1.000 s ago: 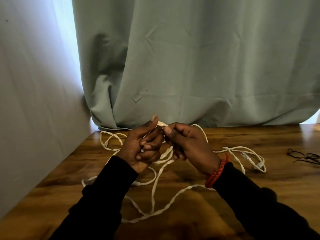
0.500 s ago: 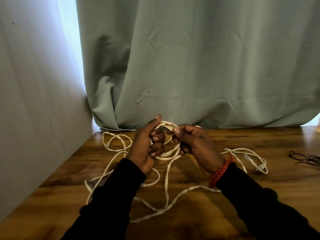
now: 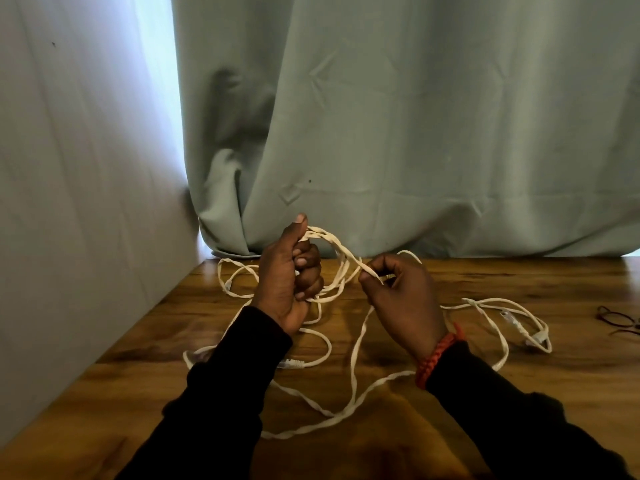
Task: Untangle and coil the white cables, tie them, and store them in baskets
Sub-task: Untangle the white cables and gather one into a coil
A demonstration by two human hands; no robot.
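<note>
Cable (image 3: 356,344) is flat, white, light and floppy; we'd judge it has no stiffness to hold a loop unaided and twists easily. Our left hand (image 3: 289,275) is fisted round a few gathered loops, thumb up, raised above the surface (image 3: 519,278). Our right hand (image 3: 401,296) pinches one strand just beside the bundle. The rest sprawls slack across the surface, a plug (image 3: 292,364) near our left sleeve and more ends at right. Best hold: the loop bundle; feed slack by the strand, not the plugs, which could snag. Glasses (image 3: 620,320) lie far right.
</note>
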